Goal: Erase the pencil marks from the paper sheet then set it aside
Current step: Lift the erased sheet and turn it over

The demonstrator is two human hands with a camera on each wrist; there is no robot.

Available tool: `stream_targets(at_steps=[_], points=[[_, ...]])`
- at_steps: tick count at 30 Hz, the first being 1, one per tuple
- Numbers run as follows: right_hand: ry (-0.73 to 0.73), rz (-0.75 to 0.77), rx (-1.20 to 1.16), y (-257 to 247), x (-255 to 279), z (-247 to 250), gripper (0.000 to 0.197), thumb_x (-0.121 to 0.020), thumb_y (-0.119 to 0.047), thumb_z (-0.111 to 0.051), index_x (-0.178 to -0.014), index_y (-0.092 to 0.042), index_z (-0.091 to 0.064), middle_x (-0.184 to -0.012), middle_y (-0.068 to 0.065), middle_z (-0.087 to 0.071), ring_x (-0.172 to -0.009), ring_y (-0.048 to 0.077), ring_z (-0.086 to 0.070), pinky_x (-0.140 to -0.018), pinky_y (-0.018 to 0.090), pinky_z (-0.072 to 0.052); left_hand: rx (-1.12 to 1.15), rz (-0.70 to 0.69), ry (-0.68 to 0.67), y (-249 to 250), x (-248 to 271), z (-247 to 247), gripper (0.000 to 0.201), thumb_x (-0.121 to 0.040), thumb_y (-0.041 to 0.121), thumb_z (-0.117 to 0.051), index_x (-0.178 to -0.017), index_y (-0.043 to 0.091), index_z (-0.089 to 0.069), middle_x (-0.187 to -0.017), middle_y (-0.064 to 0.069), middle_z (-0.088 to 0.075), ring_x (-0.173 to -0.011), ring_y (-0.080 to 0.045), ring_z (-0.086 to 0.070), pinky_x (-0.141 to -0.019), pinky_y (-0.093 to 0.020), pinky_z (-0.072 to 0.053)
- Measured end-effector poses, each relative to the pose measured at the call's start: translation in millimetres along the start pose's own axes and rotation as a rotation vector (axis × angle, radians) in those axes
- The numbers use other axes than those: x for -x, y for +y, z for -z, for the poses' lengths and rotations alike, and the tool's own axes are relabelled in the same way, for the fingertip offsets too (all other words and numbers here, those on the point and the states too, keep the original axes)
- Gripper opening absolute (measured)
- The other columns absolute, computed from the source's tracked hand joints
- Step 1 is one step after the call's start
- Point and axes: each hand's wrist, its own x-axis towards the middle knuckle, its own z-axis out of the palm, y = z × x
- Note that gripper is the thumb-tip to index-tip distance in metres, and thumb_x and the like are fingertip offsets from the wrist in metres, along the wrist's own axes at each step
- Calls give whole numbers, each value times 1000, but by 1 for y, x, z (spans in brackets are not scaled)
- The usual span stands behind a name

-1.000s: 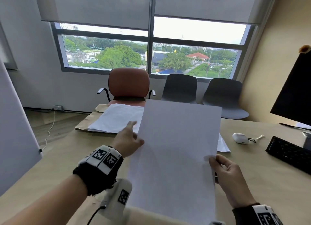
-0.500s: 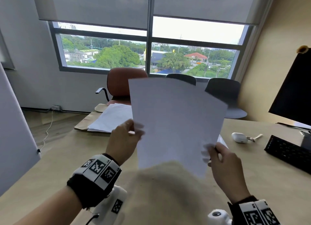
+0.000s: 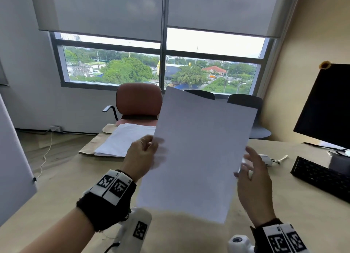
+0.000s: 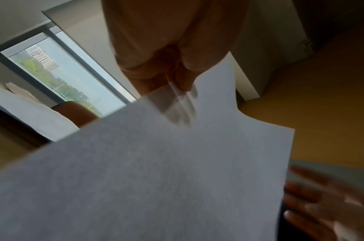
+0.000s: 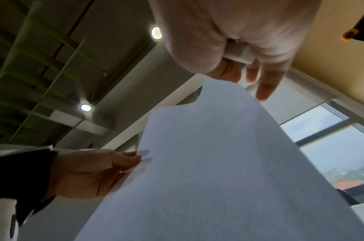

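1. Desk [image 3: 56,179]: a broad tan surface. It carries a stack [image 3: 125,139] of white sheets at its far edge, a keyboard [image 3: 320,179] at the right and a small white device [image 3: 266,159] with a cord behind the right hand.

2. Sheet [image 3: 197,154]: held in the air above the desk, tilted, near corner down, facing the person. No pencil marks can be made out on the side shown; the frames are too soft to settle this. Judged step: the erasing appears finished and the sheet is lifted for setting aside.

3. Left hand [image 3: 141,158]: grips the sheet's left edge. Its fingers [image 5: 133,158] curl behind the paper with the thumb in front, a pinch seen plainly in the right wrist view.

4. Right hand [image 3: 252,179]: at the sheet's right edge, fingers spread and loose. A small white block, perhaps the eraser [image 5: 237,54], lies tucked against the palm. Whether any fingertip touches the paper cannot be told.

5. Next move, as a judgement: the left hand alone carries the sheet to a resting place, most likely the stack. A one-sided hold lets paper droop and swing, so a slow, flat lowering is called for, with the edges squared.
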Motion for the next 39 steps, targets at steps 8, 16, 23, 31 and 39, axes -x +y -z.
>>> stream_targets(at_steps=[8,16,23,31,39], points=[[187,459,657,-7,3,-18,95,-61,9,-45,-143,-22,-7,-150,2,-14,-138,28,-6,-107,51,-23,166,91,-52,-9,7,-9,26,-99,5,-41,-86,15,-62,-66,4,-70,-49,-12,-65,-46,-21,-50],[-583,826,644,-26,32,-52,79,-62,1,-16,-132,-18,-45,-146,7,-41,-126,20,-44,-97,51,-45,220,40,-105,-9,13,-25,26,-98,1,-41,-88,11,-62,-71,-2,-70,-57,-11,-65,-51,-17,-53],[-395,632,176,-1,46,-30,34,-80,-19,-44,-108,-32,-60,-82,-7,-70,-72,6,-61,-63,17,-49,237,55,5,-12,5,-1,27,-99,4,-39,-86,14,-61,-61,5,-71,-48,-8,-65,-45,-20,-51],[-205,-42,147,4,17,4,35,-87,-33,-56,-120,-20,-54,-59,-3,-52,-57,6,-50,-55,15,-36,274,73,81,-13,-1,21,27,-100,8,-39,-86,18,-60,-60,9,-70,-47,-5,-64,-43,-19,-49],[-326,-321,-164,6,10,9,19,-87,-3,-54,-71,-7,-63,-26,-10,-40,-22,4,-32,-31,8,-23,269,114,75,-4,5,27,16,-97,11,-46,-93,21,-59,-65,6,-69,-47,-5,-62,-50,-21,-50]])
